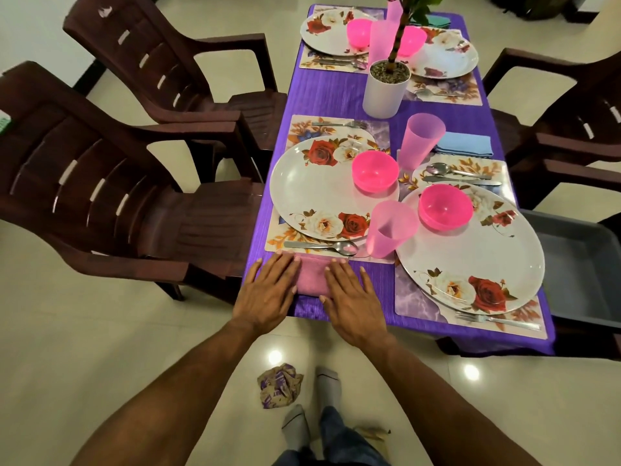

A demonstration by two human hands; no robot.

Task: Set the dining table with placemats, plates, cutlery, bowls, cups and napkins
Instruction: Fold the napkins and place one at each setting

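Fingers of both hands lie straight and close together, pressed flat on a folded pink napkin [314,276] at the near edge of the table [339,92]. The left hand [268,290] covers the napkin's left side, the right hand [349,302] its right side, with a strip of pink cloth showing between them. Neither hand grips anything.

The napkin sits just below the near-left placemat [295,124], touching its lower edge beside a spoon [322,246]. On that mat rests a rose-patterned plate [312,190] with a pink bowl [375,170] on its rim, a fork [339,124] above it and a pink cup [389,228] at its corner.

Three more settings fill the purple cloth (each with plate, bowl and cutlery), and a blue napkin [463,144] lies near another cup [422,137]. A white plant pot [384,89] stands mid-table. Brown chairs [100,183] flank the table, and a crumpled paper [279,385] lies on the floor by the socked feet.
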